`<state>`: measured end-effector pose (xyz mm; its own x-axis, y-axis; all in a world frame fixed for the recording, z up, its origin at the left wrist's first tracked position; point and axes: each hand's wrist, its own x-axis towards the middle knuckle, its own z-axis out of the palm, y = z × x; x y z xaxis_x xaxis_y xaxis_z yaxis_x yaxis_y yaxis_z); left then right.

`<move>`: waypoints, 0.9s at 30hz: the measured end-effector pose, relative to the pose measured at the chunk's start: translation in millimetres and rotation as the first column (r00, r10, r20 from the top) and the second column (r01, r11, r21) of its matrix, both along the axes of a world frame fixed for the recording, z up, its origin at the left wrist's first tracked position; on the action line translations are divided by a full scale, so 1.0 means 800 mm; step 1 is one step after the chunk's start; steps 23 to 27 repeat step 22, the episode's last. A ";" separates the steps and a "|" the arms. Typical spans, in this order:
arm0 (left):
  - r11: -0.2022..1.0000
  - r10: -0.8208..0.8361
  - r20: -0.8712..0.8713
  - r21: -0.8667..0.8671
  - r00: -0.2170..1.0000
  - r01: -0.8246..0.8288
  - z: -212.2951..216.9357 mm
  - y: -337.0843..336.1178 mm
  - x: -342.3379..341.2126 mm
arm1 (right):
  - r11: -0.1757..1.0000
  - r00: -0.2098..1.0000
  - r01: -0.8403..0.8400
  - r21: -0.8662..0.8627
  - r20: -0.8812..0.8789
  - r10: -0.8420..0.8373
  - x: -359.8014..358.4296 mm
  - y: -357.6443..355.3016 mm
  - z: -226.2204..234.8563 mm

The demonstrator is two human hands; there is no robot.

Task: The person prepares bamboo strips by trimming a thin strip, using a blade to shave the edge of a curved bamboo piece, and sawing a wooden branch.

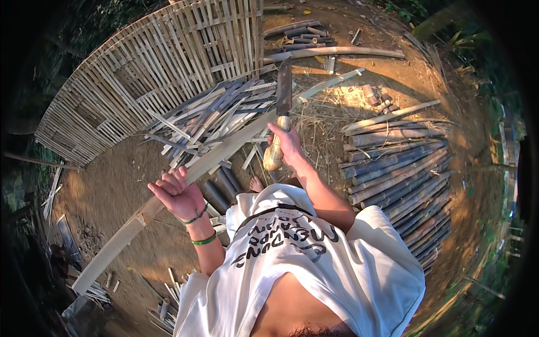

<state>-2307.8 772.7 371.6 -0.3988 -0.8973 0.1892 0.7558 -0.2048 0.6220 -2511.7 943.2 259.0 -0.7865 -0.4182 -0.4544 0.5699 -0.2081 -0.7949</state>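
Observation:
A long pale split bamboo strip (222, 150) slants across in front of me, from the lower left to the upper right. My left hand (181, 196) has its fingers curled at the strip's left half, and part of the grip is hidden. In my right hand (288, 145) is a machete (284, 92); its pale wooden handle sits in my closed fingers. The dark blade points away from me and overlaps the strip in view. Whether blade and strip touch, I cannot tell.
Beyond the strip lies a heap of split bamboo pieces (224, 112). A slatted bamboo panel (151, 78) stands at the far left. Stacked bamboo poles (404, 168) cover the right side, with more cut poles (306, 39) at the back. Dark bamboo sections (222, 188) lie near my foot (256, 183).

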 end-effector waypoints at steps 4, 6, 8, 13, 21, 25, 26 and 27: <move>1.000 -0.007 -0.011 0.015 1.000 0.008 -0.006 -0.003 0.002 | 0.999 1.000 0.011 0.043 -0.026 -0.010 0.000 0.006 0.002; 1.000 -0.027 -0.035 -0.003 0.999 0.027 -0.011 -0.006 0.004 | 0.968 0.987 -0.029 0.248 -0.144 0.066 0.000 0.028 -0.015; 0.997 -0.064 -0.071 -0.044 0.995 0.061 -0.018 -0.013 0.006 | 0.860 0.939 -0.065 0.505 -0.260 0.224 -0.003 0.061 -0.027; 0.962 -0.223 -0.145 -0.190 0.964 0.194 -0.024 -0.041 0.007 | 0.596 0.621 0.008 0.803 -0.472 0.626 -0.002 0.103 0.028; 0.847 -0.487 -0.265 -0.376 0.832 0.376 0.029 -0.072 -0.018 | 0.473 0.710 0.052 0.880 -0.366 0.602 -0.096 0.198 -0.026; 0.837 -0.516 -0.295 -0.372 0.804 0.401 0.025 -0.077 -0.020 | 0.435 0.817 0.107 0.894 -0.329 0.475 -0.129 0.231 -0.075; 0.837 -0.516 -0.295 -0.372 0.804 0.401 0.025 -0.077 -0.020 | 0.435 0.817 0.107 0.894 -0.329 0.475 -0.129 0.231 -0.075; 0.837 -0.516 -0.295 -0.372 0.804 0.401 0.025 -0.077 -0.020 | 0.435 0.817 0.107 0.894 -0.329 0.475 -0.129 0.231 -0.075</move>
